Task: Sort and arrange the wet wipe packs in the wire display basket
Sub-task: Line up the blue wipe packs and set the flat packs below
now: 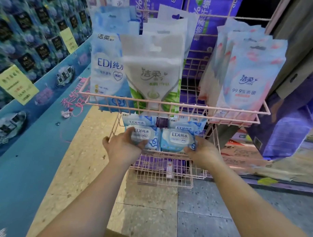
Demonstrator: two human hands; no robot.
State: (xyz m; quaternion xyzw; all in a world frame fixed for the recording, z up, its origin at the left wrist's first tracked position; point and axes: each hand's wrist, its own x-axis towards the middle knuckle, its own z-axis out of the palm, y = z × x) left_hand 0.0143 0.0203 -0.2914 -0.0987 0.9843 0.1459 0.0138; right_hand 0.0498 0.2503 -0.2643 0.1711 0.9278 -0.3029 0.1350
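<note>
A pink wire display rack has an upper basket (187, 106) and a lower basket (165, 176). In the middle tier lie several small blue-and-white EDI wet wipe packs. My left hand (123, 146) grips the left front pack (144, 136) from its left side. My right hand (203, 152) holds the right front pack (177, 139) at its lower right corner. Two more small packs (140, 121) lie behind them. In the upper basket stand tall blue EDI packs (106, 70), white-and-green packs (154, 74) and pink packs (246, 76).
A blue display wall (36, 113) with yellow price tags runs along the left. Purple tissue packs (210, 10) are stacked behind the rack. Cardboard boxes (240, 152) sit on the floor to the right. Speckled floor tiles lie below.
</note>
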